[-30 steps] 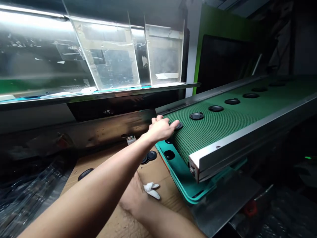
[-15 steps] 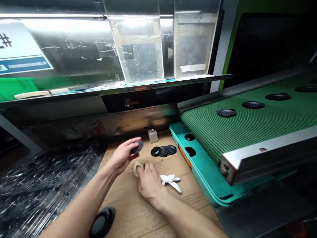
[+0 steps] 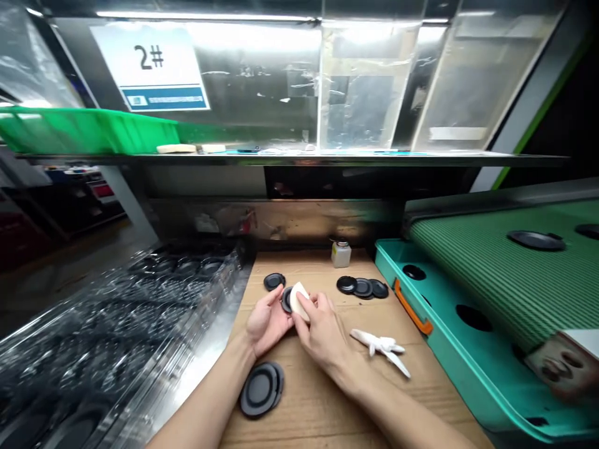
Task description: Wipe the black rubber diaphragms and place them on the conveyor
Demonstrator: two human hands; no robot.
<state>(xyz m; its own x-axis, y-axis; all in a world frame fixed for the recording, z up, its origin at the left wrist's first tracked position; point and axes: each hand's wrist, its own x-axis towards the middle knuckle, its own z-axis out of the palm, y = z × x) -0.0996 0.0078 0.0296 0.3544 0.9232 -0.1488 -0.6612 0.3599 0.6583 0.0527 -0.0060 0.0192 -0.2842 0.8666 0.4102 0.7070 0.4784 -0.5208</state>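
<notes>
My left hand (image 3: 269, 321) holds a small black round lid (image 3: 286, 300) upright at its fingertips, above the cardboard. With bent fingers, my right hand (image 3: 322, 327) grips a cream sponge pad (image 3: 299, 300) and presses it against the lid's face, hiding part of it. Just behind the left hand lies another black lid (image 3: 274, 281). Nearer to me, two stacked larger black lids (image 3: 259, 390) rest beside the left forearm. A white crumpled piece (image 3: 381, 346), perhaps a glove or cloth, lies right of my right hand.
Overlapping black lids (image 3: 363, 287) and a small bottle (image 3: 341, 254) stand farther back on the cardboard (image 3: 322, 399). Clear plastic trays (image 3: 121, 337) fill the left. At right, a teal bin (image 3: 449, 368) sits below a green conveyor belt (image 3: 477, 249) carrying lids. A metal shelf (image 3: 299, 160) crosses above.
My view has turned left. The right hand has lifted the sponge pad off the cardboard and brought it onto the lid in my left hand.
</notes>
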